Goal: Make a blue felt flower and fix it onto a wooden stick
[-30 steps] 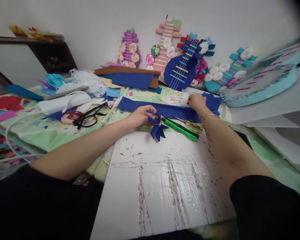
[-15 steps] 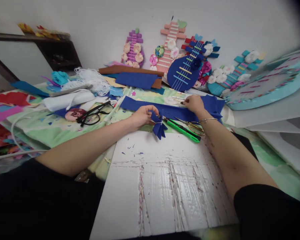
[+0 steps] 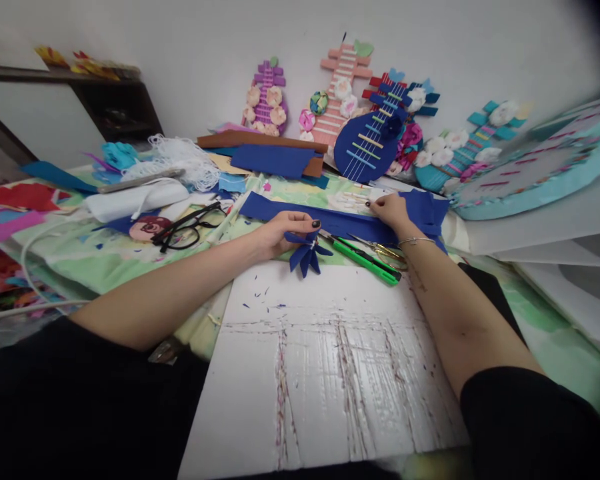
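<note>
Between the thumb and fingers of my left hand [image 3: 285, 233] is a dark blue flower [image 3: 307, 257] with pointed petals, held above the far edge of a scored white board [image 3: 300, 387]. My right hand [image 3: 391, 210] is closed in a pinch at the far side of a long blue strip [image 3: 300, 215], beside some small thin white sticks [image 3: 353, 200]. Whatever its fingertips hold is too small to make out. A green box cutter [image 3: 367, 260] and gold-handled scissors [image 3: 385, 252] lie between my hands.
Black-framed glasses [image 3: 186, 230] and white string [image 3: 185, 163] lie to the left. Blue and brown sheets [image 3: 275, 160] are stacked at the back. Several decorated lute shapes, one blue [image 3: 365, 147], lean on the wall. A light-blue-edged round piece [image 3: 535, 190] stands at right.
My left hand has turned the blue flower, so its petals now spread out more toward me and slightly left. My right hand stays by the white sticks, its fingers shifted slightly.
</note>
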`<state>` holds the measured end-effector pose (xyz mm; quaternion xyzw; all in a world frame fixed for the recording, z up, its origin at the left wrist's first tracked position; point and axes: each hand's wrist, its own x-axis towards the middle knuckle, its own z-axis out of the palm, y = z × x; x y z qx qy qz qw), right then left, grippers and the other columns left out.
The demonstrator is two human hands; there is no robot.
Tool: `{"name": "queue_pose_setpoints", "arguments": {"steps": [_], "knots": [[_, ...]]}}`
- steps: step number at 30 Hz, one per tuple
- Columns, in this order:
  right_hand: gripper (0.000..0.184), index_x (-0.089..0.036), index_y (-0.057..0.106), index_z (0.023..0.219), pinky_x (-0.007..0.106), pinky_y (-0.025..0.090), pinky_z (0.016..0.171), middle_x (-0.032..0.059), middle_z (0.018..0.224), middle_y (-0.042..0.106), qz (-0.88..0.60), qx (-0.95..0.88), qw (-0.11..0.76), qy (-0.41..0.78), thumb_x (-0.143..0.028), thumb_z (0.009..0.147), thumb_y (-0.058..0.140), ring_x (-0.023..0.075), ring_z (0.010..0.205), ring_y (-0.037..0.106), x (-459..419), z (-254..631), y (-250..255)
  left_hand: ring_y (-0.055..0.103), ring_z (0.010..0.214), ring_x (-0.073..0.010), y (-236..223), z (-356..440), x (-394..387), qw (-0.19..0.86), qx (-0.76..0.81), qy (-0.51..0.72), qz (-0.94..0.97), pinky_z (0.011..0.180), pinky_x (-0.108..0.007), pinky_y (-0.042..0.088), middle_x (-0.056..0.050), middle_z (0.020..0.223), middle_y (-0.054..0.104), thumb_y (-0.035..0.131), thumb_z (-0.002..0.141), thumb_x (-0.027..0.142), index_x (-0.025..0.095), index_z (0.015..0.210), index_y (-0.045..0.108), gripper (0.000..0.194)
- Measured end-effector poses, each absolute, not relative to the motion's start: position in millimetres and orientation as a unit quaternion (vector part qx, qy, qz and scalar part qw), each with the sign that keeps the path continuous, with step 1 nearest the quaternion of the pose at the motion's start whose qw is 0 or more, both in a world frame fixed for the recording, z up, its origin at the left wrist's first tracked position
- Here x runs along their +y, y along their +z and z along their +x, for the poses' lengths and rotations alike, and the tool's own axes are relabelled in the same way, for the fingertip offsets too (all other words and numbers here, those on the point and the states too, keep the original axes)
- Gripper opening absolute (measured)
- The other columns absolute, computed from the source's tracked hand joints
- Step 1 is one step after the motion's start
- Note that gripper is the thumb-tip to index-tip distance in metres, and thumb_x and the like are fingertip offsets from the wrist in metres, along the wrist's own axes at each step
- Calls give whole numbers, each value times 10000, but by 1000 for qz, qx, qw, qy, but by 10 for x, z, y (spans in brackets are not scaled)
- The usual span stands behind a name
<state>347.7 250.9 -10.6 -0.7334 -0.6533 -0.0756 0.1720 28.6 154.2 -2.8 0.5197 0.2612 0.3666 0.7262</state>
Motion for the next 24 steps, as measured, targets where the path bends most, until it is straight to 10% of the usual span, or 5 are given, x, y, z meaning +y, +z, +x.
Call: {"name": "queue_pose_setpoints", "arguments": {"steps": [24], "knots": [[168,-126,698,827,367,398,815,130,913,673,-720,-653,212,-98,-118,743,554,264,936,547,2498,3454,-215,684,727,-193,-32,325,1475,704,261,345,563,770,-361,483,-88,794,728,752,615,132,161,828,463,361]]}}
